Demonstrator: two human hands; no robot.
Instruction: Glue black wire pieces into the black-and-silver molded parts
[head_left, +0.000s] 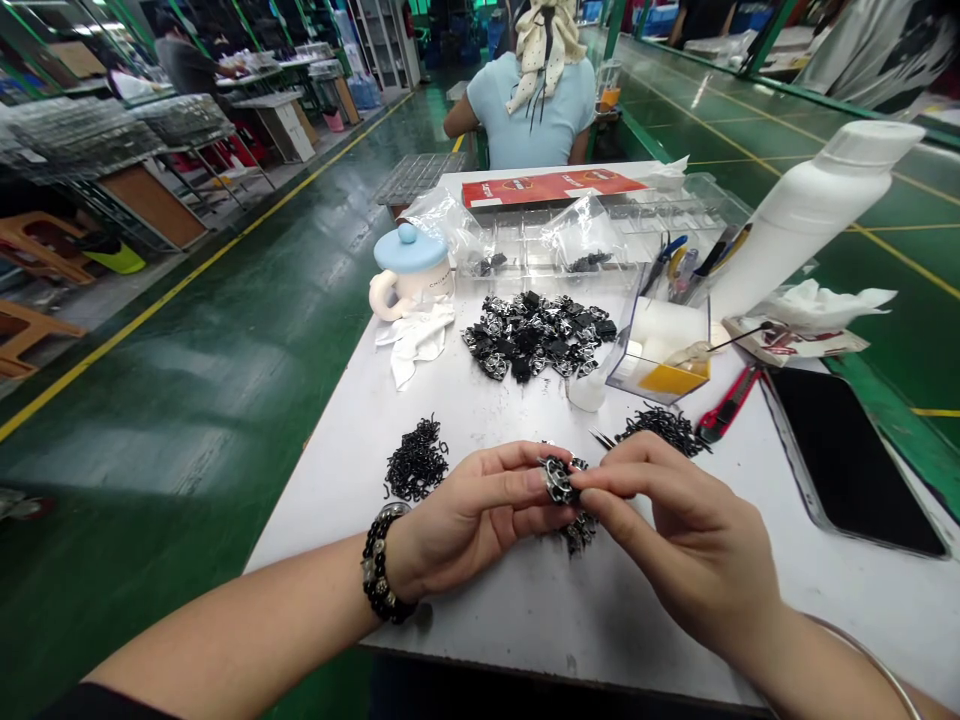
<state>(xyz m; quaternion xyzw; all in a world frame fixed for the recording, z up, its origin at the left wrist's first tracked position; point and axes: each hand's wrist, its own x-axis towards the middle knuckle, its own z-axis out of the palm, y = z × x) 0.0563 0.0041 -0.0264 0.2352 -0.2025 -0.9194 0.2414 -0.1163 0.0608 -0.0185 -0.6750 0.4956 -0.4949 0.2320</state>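
Observation:
My left hand (487,505) pinches a small black-and-silver part (559,480) between thumb and fingers, over the near part of the white table (337,560). Thumb and forefinger of my right hand (682,520) are closed at the right edge of that part; whatever they pinch is too small to make out. Beneath my hands lie more dark parts (579,535), partly hidden. Left of them is a pile of small black hook-shaped pieces (417,460). A similar pile of black pieces (660,428) lies beyond my right hand, beside pointed metal tweezers (602,438).
A heap of black-and-silver parts (532,335) lies mid-table. Around it are a lidded mug (412,265), a clear box (660,350), a white bottle (810,220), a red utility knife (727,405) and a phone (855,455). A person (529,110) sits ahead, facing away.

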